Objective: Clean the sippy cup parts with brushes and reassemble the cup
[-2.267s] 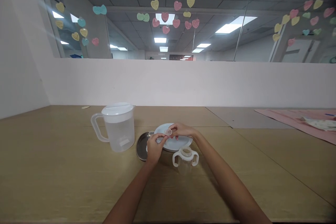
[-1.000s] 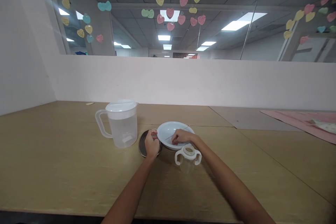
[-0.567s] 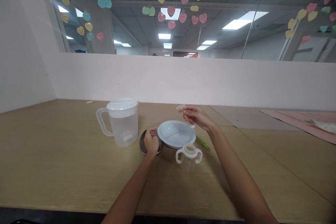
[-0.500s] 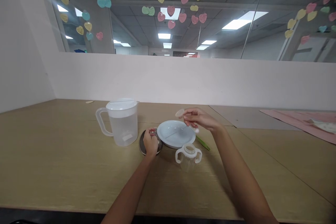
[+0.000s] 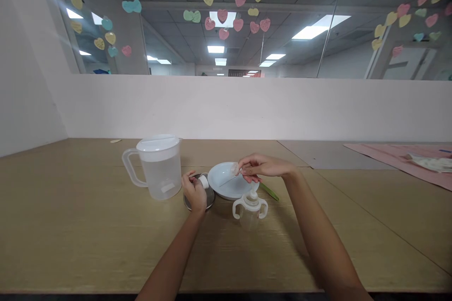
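Over a round metal dish (image 5: 211, 201), my left hand (image 5: 195, 194) is closed around a small object with a white end (image 5: 204, 181); the rest is hidden by my fingers. Above the plate, my right hand (image 5: 263, 167) pinches a small translucent cap (image 5: 234, 168) between thumb and fingertips. Just in front of the plate stands a clear baby bottle (image 5: 250, 214) with two white handles and a pale nipple-like top. The light blue plate (image 5: 221, 183) has a dividing line across it and sits between my hands.
On the left stands a lidded translucent pitcher (image 5: 162, 174). A green-handled utensil (image 5: 270, 191) lies by the plate's right edge. Pink cloth (image 5: 388, 155) with a white item (image 5: 431, 163) lies far right. The white wall (image 5: 212, 108) closes off the table's back.
My right hand has lowered the translucent cap toward the plate. The bottle's open ring now has a pale top on it. My left hand has turned, showing the white end.
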`<act>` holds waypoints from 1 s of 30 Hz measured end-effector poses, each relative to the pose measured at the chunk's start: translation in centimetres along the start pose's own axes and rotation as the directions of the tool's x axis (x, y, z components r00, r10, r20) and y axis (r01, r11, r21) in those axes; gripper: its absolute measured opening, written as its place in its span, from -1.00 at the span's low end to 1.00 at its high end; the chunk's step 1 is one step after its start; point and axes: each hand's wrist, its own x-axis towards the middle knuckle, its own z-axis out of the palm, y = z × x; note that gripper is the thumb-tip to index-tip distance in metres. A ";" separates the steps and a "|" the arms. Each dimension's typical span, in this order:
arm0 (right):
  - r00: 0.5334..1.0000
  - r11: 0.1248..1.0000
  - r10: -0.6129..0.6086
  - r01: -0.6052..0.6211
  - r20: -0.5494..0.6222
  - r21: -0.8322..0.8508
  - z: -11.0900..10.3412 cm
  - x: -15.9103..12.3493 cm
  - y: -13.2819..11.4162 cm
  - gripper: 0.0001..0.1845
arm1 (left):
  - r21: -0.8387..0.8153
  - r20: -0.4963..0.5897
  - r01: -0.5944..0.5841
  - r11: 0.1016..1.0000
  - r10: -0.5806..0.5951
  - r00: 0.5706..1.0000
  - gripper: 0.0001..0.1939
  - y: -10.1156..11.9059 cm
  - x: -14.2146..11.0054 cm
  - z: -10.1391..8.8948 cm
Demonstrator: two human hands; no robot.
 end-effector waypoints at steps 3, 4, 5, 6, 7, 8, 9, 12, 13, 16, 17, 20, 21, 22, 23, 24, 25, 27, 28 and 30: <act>1.000 0.999 0.028 -0.028 0.006 -0.019 -0.1 -0.1 0.1 -0.75 | -0.022 0.008 -0.053 0.998 0.053 0.999 -0.74 0.2 -0.1 0.0; 0.999 0.999 0.043 -0.043 0.014 -0.020 -0.1 -0.1 0.2 -0.75 | -0.034 0.013 -0.061 0.998 0.061 0.998 -0.75 0.2 -0.1 0.0; 0.998 0.998 0.061 -0.061 0.027 -0.018 -0.1 0.0 0.3 -0.75 | -0.048 0.018 -0.067 0.997 0.068 0.998 -0.77 0.2 -0.2 0.0; 0.996 0.997 0.081 -0.080 0.044 -0.017 -0.1 0.1 0.5 -0.76 | -0.065 0.021 -0.073 0.995 0.074 0.997 -0.78 0.2 -0.2 0.0; 0.993 0.995 0.100 -0.099 0.065 -0.018 -0.1 0.1 0.7 -0.76 | -0.086 0.023 -0.076 0.993 0.078 0.997 -0.80 0.2 -0.2 0.0; 0.989 0.993 0.120 -0.118 0.087 -0.023 -0.1 0.2 0.9 -0.76 | -0.109 0.027 -0.072 0.991 0.075 0.997 -0.80 0.2 -0.3 0.1; 0.985 0.990 0.140 -0.137 0.105 -0.034 -0.2 0.3 1.1 -0.77 | -0.137 0.033 -0.060 0.989 0.065 0.997 -0.81 0.3 -0.3 0.1; 0.971 0.976 0.205 -0.193 0.126 -0.097 -0.5 0.3 2.0 -0.80 | -0.244 0.052 0.014 0.970 -0.001 0.999 -0.80 0.5 -0.2 0.3; 0.967 0.971 0.222 -0.208 0.126 -0.115 -0.6 0.3 2.3 -0.80 | -0.290 0.060 0.045 0.956 -0.028 0.998 -0.80 0.7 -0.2 0.3; 0.957 0.960 0.261 -0.245 0.124 -0.134 -1.0 0.2 2.9 -0.75 | -0.476 0.130 0.189 0.859 -0.143 0.981 -0.79 1.0 0.1 0.6; 0.956 0.958 0.269 -0.253 0.115 -0.133 -1.1 0.3 3.1 -0.74 | -0.526 0.170 0.243 0.815 -0.179 0.969 -0.78 1.1 0.2 0.6; 0.964 0.958 0.264 -0.260 0.016 -0.121 -1.0 0.8 3.4 -0.74 | -0.592 0.304 0.376 0.713 -0.234 0.924 -0.74 1.1 0.7 0.9; 0.968 0.961 0.249 -0.252 -0.040 -0.113 -0.9 1.2 3.5 -0.74 | -0.595 0.348 0.409 0.692 -0.236 0.907 -0.73 1.1 0.8 1.0; 0.968 0.965 0.232 -0.241 -0.095 -0.103 -0.6 1.7 3.7 -0.75 | -0.599 0.396 0.444 0.666 -0.236 0.887 -0.72 1.1 1.0 1.0; 0.967 0.970 0.214 -0.228 -0.139 -0.090 -0.3 2.2 3.8 -0.76 | -0.601 0.441 0.478 0.641 -0.233 0.867 -0.72 1.1 1.0 1.1; 0.966 0.975 0.197 -0.211 -0.169 -0.075 0.1 2.9 4.0 -0.76 | -0.603 0.482 0.506 0.617 -0.224 0.847 -0.73 1.1 1.1 1.2; 0.967 0.979 0.182 -0.195 -0.180 -0.058 0.6 3.5 4.1 -0.75 | -0.603 0.517 0.530 0.596 -0.213 0.829 -0.73 1.2 1.1 1.3; 0.975 0.988 0.147 -0.152 -0.167 -0.017 1.6 4.8 4.3 -0.69 | -0.599 0.576 0.568 0.565 -0.189 0.795 -0.73 1.3 0.9 1.3; 0.980 0.991 0.130 -0.131 -0.153 0.007 2.1 5.3 4.4 -0.65 | -0.593 0.602 0.585 0.553 -0.179 0.778 -0.72 1.5 0.7 1.3; 0.984 0.994 0.104 -0.099 -0.142 0.046 2.9 6.1 4.4 -0.60 | -0.576 0.653 0.625 0.527 -0.162 0.740 -0.70 1.7 0.4 1.2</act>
